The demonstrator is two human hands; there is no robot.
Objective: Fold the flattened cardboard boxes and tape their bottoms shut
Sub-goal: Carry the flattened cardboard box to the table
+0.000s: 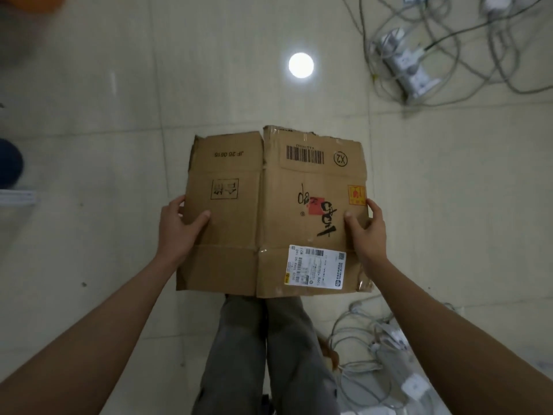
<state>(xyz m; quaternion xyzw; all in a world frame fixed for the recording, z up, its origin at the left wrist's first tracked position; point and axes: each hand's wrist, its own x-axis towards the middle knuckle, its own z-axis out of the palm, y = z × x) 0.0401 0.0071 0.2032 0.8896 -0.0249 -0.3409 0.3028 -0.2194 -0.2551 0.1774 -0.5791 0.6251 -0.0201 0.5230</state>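
A flattened brown cardboard box [269,211] is held flat in the air in front of me, above my legs. It carries a barcode, black marker writing, a red sticker and a white shipping label near its close right corner. My left hand [179,226] grips the box's left edge, thumb on top and fingers underneath. On the opposite side my right hand [366,232] grips the right edge the same way. No tape is in view.
Pale tiled floor [119,85] lies below, with a bright lamp reflection. Tangled cables and a power strip [407,70] lie at the far right, more cables and adapters [386,345] by my right leg. A dark object [9,166] sits at the left edge.
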